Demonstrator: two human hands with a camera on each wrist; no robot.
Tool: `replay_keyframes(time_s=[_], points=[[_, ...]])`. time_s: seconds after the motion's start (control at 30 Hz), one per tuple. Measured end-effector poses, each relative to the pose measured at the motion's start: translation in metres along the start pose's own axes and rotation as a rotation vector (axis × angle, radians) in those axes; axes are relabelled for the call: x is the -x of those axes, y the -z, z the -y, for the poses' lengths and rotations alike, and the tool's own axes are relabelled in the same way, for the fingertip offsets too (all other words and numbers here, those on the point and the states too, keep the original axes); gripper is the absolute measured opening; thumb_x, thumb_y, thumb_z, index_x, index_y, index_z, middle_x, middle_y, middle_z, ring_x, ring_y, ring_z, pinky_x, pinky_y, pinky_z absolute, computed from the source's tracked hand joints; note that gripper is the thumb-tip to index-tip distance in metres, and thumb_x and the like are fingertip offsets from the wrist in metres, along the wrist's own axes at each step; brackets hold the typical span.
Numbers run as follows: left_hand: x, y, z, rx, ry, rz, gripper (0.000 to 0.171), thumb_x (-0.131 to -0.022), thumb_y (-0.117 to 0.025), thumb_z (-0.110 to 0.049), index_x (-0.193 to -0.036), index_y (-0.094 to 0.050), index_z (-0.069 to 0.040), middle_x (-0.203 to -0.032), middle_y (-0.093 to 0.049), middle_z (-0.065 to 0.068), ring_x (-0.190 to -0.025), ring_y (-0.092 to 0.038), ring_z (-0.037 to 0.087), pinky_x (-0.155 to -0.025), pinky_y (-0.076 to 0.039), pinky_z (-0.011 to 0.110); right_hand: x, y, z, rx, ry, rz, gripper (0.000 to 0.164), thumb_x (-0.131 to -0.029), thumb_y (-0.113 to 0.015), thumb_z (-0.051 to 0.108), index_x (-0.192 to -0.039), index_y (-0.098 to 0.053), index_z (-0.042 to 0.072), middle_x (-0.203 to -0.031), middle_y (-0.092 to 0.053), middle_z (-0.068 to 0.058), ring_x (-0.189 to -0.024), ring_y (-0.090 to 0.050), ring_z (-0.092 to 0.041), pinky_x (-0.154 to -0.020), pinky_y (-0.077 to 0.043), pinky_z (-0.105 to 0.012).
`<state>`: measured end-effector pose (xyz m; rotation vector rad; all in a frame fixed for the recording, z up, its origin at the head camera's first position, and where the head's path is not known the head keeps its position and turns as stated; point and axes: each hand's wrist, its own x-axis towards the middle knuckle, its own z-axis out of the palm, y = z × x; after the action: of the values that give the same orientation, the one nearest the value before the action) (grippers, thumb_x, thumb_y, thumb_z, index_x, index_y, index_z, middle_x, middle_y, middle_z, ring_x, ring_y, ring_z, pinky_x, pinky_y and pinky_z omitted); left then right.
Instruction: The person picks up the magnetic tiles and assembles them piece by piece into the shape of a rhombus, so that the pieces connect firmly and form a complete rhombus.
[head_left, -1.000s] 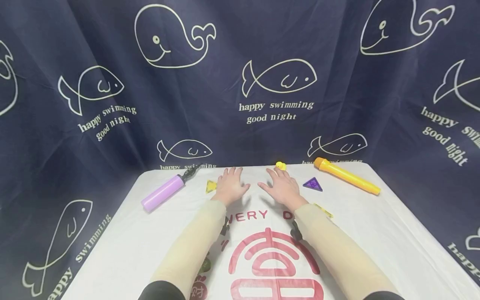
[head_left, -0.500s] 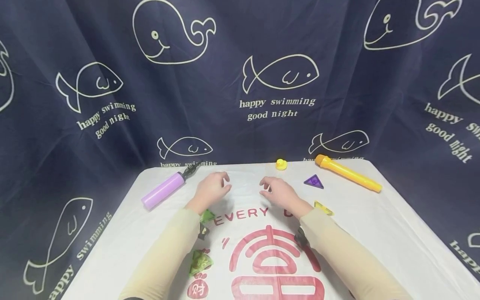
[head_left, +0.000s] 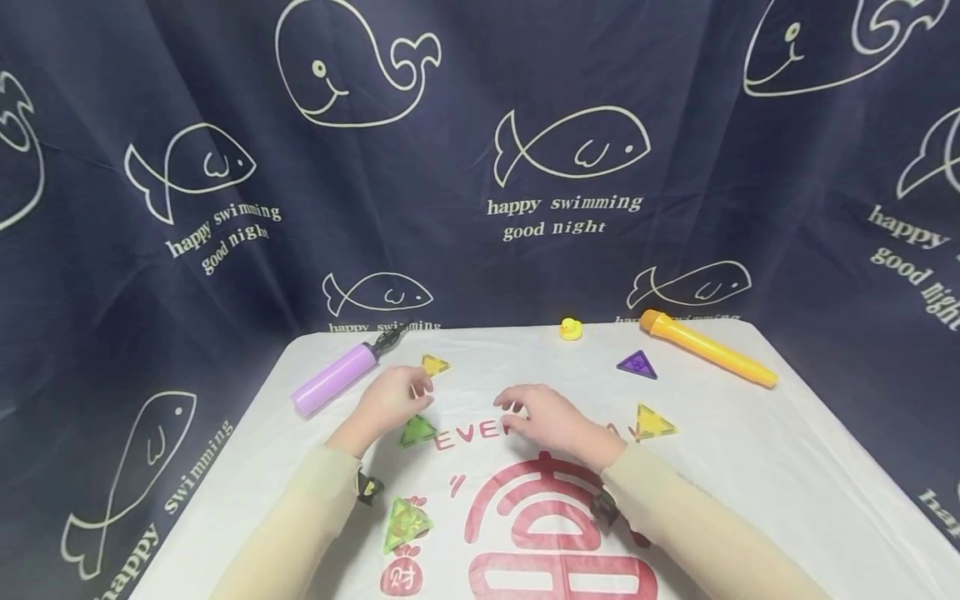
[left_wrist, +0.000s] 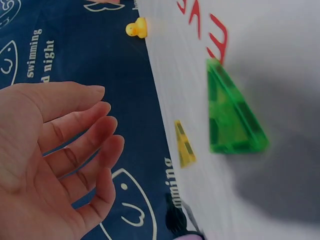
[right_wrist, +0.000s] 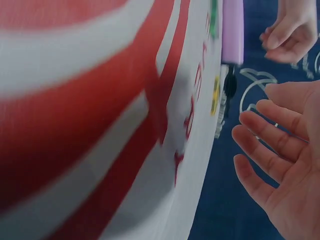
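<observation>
My left hand point(head_left: 392, 402) hovers over the left half of the table, fingers loosely bent, nothing in them. Just under it lies a green triangular tile point(head_left: 417, 431), which shows large in the left wrist view point(left_wrist: 235, 112). Beyond its fingertips is a small yellow triangular tile point(head_left: 433, 365). A light green triangular tile point(head_left: 406, 523) lies closer to me. Above the red lettering, my right hand point(head_left: 543, 417) also holds nothing; its fingers look relaxed in the right wrist view. Another yellow triangular tile point(head_left: 654, 423) and a purple one point(head_left: 637, 365) lie to its right.
A lilac hand pump point(head_left: 336, 379) with a black end lies at the back left. At the far edge sits a yellow rubber duck point(head_left: 571, 329), near an orange-yellow stick-shaped tube point(head_left: 708, 348). Dark blue printed fabric point(head_left: 465, 167) hangs behind the white-covered table point(head_left: 787, 483).
Both hands have drawn back toward me from the far edge, and their spread fingers have relaxed into a loose bend. The green and yellow tiles have come into fuller view.
</observation>
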<state>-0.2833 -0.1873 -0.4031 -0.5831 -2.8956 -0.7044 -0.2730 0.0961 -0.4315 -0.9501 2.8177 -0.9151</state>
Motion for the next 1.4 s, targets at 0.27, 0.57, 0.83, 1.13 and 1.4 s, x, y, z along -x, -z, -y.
replay_keyframes(time_s=[0.27,0.57,0.83,1.13,1.4], points=[[0.010,-0.007,0.025,0.074,0.037,-0.023,0.010,-0.084,-0.078,-0.011,-0.092,-0.073,-0.008,-0.082,-0.068,0.000,-0.075,-0.062,0.015,-0.072,-0.055,0.036,0.010,-0.014,0.031,0.010,0.210,0.068,0.032,-0.096,-0.071,0.014,-0.127,-0.068,0.006,-0.125,-0.070,-0.005,-0.121,-0.063,-0.022,-0.106,-0.048,-0.041],[0.009,-0.015,0.045,0.127,0.087,-0.010,0.011,-0.084,-0.078,-0.007,-0.093,-0.073,-0.005,-0.086,-0.070,0.003,-0.078,-0.064,0.018,-0.072,-0.056,0.036,0.015,-0.039,0.058,0.078,0.415,0.238,0.040,-0.098,-0.068,0.022,-0.135,-0.063,0.009,-0.135,-0.063,-0.002,-0.126,-0.057,-0.012,-0.111,-0.041,-0.029],[0.007,-0.026,0.054,0.166,0.168,0.030,0.029,-0.085,-0.078,-0.008,-0.112,-0.073,-0.001,-0.111,-0.071,0.014,-0.095,-0.068,0.027,-0.088,-0.056,0.045,0.023,-0.062,0.076,0.218,0.592,0.355,0.052,-0.098,-0.068,0.032,-0.145,-0.057,0.013,-0.150,-0.053,0.000,-0.139,-0.044,-0.008,-0.113,-0.033,-0.020],[0.011,-0.033,0.058,0.152,0.205,0.053,0.045,-0.080,-0.083,-0.011,-0.122,-0.070,0.001,-0.106,-0.068,0.012,-0.092,-0.065,0.025,-0.084,-0.056,0.043,0.028,-0.082,0.091,0.356,0.745,0.468,0.061,-0.099,-0.064,0.040,-0.153,-0.048,0.018,-0.160,-0.039,0.005,-0.146,-0.031,-0.005,-0.114,-0.021,-0.012],[0.012,-0.038,0.058,0.112,0.191,0.077,0.052,-0.076,-0.088,-0.017,-0.122,-0.070,0.000,-0.101,-0.066,0.008,-0.088,-0.062,0.022,-0.085,-0.055,0.045,0.028,-0.086,0.092,0.431,0.726,0.460,0.062,-0.098,-0.065,0.042,-0.154,-0.047,0.023,-0.161,-0.037,0.010,-0.147,-0.028,-0.001,-0.112,-0.023,-0.010]])
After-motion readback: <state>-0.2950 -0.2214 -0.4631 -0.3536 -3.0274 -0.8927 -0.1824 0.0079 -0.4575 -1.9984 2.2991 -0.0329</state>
